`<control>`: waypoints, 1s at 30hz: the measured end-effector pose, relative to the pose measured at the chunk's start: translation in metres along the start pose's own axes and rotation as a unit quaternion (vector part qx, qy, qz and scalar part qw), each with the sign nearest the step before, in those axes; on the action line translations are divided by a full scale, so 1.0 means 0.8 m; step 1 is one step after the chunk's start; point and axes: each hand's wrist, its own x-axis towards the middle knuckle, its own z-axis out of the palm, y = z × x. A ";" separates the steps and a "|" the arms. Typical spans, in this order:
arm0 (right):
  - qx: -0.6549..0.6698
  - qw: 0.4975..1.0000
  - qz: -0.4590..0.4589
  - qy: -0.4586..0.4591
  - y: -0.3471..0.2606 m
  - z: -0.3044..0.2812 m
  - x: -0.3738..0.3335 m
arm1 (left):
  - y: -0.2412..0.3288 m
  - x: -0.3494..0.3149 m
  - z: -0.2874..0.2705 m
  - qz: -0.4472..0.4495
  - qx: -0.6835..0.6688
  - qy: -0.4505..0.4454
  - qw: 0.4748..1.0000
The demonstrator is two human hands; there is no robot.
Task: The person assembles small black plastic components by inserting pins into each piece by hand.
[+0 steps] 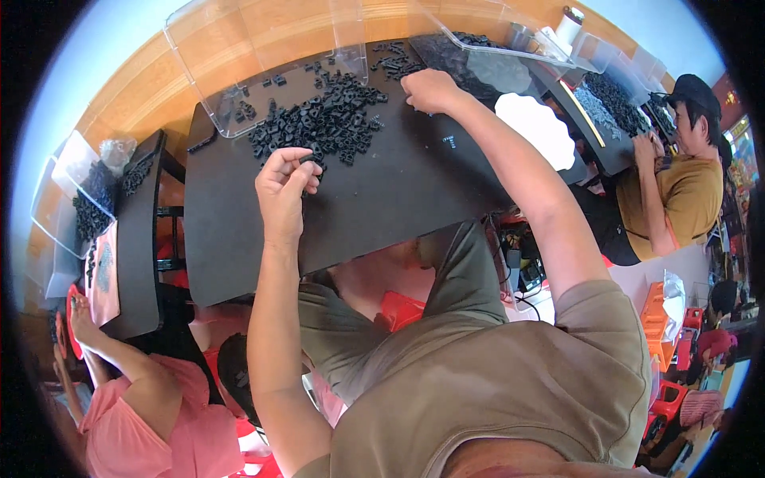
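Black plastic parts lie heaped on the dark surface; at the heap's near edge the left hand pinches one small black part in its fingers; rightward, the right hand curls its fingers downward, their grasp impossible to tell, near small springs and a white scalloped sheet

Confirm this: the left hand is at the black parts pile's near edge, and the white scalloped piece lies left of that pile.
Not quite: in the head view, the white scalloped piece lies right of the black parts pile, not left. The left hand is at the pile's near edge.
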 end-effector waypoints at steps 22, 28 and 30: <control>0.074 0.996 -0.044 0.017 0.012 -0.001 -0.019 | -0.002 0.001 0.001 -0.001 0.030 -0.003 1.000; 0.063 0.996 -0.038 0.051 0.005 0.003 -0.017 | -0.004 0.007 0.000 0.010 -0.049 0.002 0.999; 0.072 0.992 -0.045 0.098 -0.004 0.004 -0.014 | -0.006 0.009 -0.002 0.015 -0.072 0.005 0.997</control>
